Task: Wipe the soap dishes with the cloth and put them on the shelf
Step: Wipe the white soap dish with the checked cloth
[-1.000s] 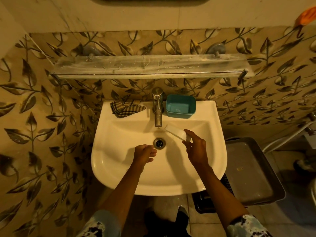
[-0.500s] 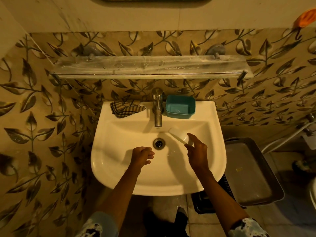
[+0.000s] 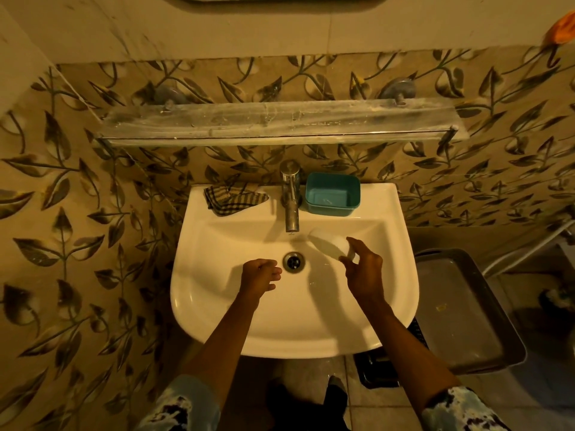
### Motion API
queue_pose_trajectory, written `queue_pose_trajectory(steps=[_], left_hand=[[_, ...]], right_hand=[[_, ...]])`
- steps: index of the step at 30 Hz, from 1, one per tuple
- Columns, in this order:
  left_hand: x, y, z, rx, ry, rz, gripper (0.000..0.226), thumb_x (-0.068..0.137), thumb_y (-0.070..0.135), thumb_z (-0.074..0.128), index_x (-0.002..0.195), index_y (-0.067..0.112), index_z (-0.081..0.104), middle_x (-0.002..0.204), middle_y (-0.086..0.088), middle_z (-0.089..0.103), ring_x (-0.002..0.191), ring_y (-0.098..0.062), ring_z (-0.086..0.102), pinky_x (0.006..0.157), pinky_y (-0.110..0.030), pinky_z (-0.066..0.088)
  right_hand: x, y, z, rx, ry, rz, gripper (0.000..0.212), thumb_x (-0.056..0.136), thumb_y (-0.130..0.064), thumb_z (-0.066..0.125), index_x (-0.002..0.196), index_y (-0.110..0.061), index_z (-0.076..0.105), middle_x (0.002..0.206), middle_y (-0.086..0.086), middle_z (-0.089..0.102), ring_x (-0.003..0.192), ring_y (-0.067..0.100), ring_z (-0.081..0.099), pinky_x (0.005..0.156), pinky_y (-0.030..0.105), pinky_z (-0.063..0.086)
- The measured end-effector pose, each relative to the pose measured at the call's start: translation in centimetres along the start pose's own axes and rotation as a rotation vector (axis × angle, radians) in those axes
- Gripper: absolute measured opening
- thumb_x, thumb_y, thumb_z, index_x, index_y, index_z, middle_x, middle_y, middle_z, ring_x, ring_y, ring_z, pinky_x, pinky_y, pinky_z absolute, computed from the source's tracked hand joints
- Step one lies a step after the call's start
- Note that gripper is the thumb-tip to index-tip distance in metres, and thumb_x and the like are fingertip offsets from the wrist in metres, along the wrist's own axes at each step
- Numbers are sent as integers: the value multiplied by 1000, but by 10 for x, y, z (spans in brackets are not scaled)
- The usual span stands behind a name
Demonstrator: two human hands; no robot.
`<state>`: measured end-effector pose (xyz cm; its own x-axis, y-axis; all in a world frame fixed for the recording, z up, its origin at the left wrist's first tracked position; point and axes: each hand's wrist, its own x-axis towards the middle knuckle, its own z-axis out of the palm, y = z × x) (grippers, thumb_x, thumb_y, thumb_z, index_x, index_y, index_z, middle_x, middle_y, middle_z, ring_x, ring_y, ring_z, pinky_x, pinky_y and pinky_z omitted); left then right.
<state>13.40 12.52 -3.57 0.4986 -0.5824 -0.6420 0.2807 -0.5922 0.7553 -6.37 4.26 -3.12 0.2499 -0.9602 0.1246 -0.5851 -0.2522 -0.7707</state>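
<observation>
My right hand holds a white soap dish by its near end, tilted over the basin just right of the tap. My left hand hovers over the basin left of the drain, fingers loosely curled, holding nothing. A teal soap dish sits on the sink's back ledge right of the tap. The checked cloth lies crumpled on the ledge left of the tap. Above the sink, the glass shelf has nothing on it and looks dusty.
The white sink has a chrome tap at the back centre and a drain. A grey metal tray rests to the right, over a black crate. Leaf-patterned tiles cover the walls.
My right hand has drifted slightly right with the white dish, tilting it. My left hand has moved a little left and its fingers have loosened.
</observation>
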Motion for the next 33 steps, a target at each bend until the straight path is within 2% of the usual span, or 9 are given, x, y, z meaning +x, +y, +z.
queue_pose_trajectory(steps=[5,7,10,13,16,20,23,30,33], left_hand=[[24,30,-18,141,100,71,26,92,6,48,112,-2,62,100,-22,68,85,-28,63,63,-30,49],[33,42,-28,226,179,176,24,90,1,50,110,-3,63,108,-25,67,93,-32,64,71,-36,53],[49,59,-42,622,383,461,42,87,7,58,128,0,50,132,-24,53,123,-38,50,101,-43,43],[70,86,-59,1017,504,599,62,82,11,61,138,6,35,144,-21,37,131,-39,35,104,-50,37],[92,111,-70,1137,488,597,62,79,10,65,136,8,38,142,-21,38,132,-39,33,105,-52,37],[114,122,-76,1296,375,584,68,79,12,68,140,11,37,142,-20,41,132,-40,35,104,-55,37],[125,120,-80,1465,319,558,77,79,16,68,145,17,29,143,-19,39,131,-40,36,102,-56,35],[123,113,-77,1276,445,445,46,84,25,64,122,3,52,125,-21,55,120,-39,47,100,-52,39],[117,115,-78,937,412,446,36,83,21,64,110,-2,63,114,-25,63,110,-42,56,94,-49,48]], right_hand=[[-3,3,12,11,-25,46,40,79,-1,72,118,1,62,107,19,70,101,37,66,90,32,47],[-2,5,16,25,-47,72,38,80,-3,72,117,1,63,107,18,70,100,37,66,89,33,47],[5,11,19,159,-6,218,38,81,-16,72,114,2,65,106,19,70,97,39,65,88,47,54],[10,16,22,431,-72,427,35,79,-7,73,111,4,64,110,22,66,97,44,64,72,57,57],[9,23,26,652,-63,662,35,75,7,73,108,9,61,114,27,60,103,49,60,70,56,58],[0,31,26,716,-51,755,33,75,8,73,105,12,61,117,33,59,101,49,61,59,40,62],[-4,33,24,718,-92,766,31,76,8,72,104,13,61,117,33,59,102,49,61,68,47,60],[0,29,24,707,-188,764,34,75,5,73,107,10,61,117,29,59,104,46,60,80,56,56],[0,27,26,722,-215,767,34,75,3,74,107,8,62,115,27,61,101,41,62,76,51,58]])
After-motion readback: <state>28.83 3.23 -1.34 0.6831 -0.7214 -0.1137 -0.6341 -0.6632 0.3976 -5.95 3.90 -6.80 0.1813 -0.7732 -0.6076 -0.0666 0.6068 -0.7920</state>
